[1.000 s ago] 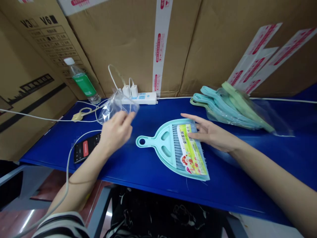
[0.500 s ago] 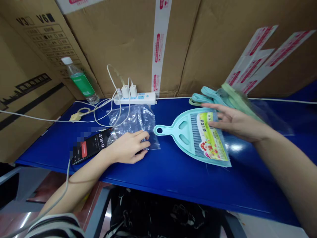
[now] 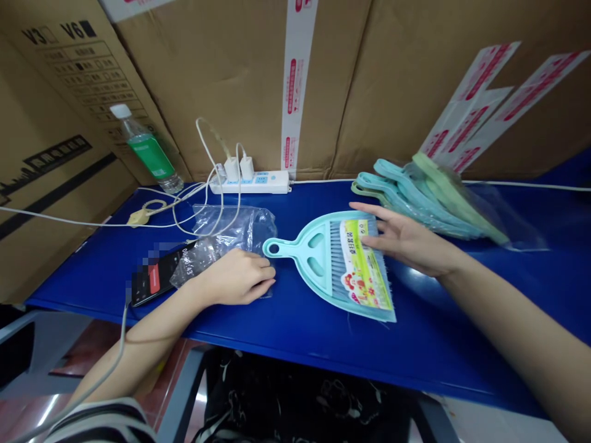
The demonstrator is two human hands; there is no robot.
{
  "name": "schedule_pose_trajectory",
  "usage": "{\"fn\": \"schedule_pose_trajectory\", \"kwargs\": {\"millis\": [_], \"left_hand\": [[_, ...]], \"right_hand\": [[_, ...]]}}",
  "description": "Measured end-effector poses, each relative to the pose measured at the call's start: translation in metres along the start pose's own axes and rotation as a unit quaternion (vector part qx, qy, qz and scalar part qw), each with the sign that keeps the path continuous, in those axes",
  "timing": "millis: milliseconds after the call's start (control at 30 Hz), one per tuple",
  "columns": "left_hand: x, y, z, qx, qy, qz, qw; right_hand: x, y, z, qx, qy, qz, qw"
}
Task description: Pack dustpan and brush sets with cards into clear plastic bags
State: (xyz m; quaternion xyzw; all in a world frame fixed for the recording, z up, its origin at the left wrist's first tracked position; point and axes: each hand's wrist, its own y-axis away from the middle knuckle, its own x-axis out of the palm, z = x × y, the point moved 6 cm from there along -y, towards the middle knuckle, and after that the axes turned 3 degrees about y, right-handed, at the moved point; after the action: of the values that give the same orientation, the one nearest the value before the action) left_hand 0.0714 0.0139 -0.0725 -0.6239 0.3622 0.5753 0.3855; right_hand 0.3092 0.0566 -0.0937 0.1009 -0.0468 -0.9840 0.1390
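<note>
dustpan-and-brush set (image 3: 338, 269): lies on the blue table (image 3: 305, 344), handle toward 9 o'clock, sweeping edge toward 3 o'clock.

right hand (image 3: 406, 242): grasping the set at its 2 o'clock corner, thumb over the label (image 3: 364, 264). left hand (image 3: 242, 275): just beyond the handle at 9 o'clock, fingers curled at the clear bag (image 3: 253, 224); i cannot tell whether they pinch the film.

recommended handling, in my judgement: keep the thumb light, since pressure could crease the label or splay the bristles; brace the rim with the index finger; keep the film clear of the handle's hanging hole and the phone (image 3: 145, 289), as it may snag or slide.

change from half a second ago: the set has shifted toward 9 o'clock, its handle now close to my left fingers, and the bag now overlaps the phone's 3 o'clock end.
</note>
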Motion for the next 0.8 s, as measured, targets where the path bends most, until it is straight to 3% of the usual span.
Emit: {"fn": "schedule_pose_trajectory", "kwargs": {"millis": [433, 633, 800], "left_hand": [[-0.013, 0.0, -0.021, 0.081, -0.025, -0.105, 0.991], [-0.007, -0.001, -0.027, 0.108, -0.006, -0.108, 0.988], [0.001, -0.002, -0.032, 0.131, 0.034, -0.082, 0.987]], "right_hand": [[0.003, 0.006, 0.003, 0.004, -0.021, 0.016, 1.0], [-0.001, 0.008, 0.012, -0.046, 0.003, -0.029, 0.999], [0.007, 0.008, 0.007, -0.019, -0.012, -0.006, 1.0]]}}
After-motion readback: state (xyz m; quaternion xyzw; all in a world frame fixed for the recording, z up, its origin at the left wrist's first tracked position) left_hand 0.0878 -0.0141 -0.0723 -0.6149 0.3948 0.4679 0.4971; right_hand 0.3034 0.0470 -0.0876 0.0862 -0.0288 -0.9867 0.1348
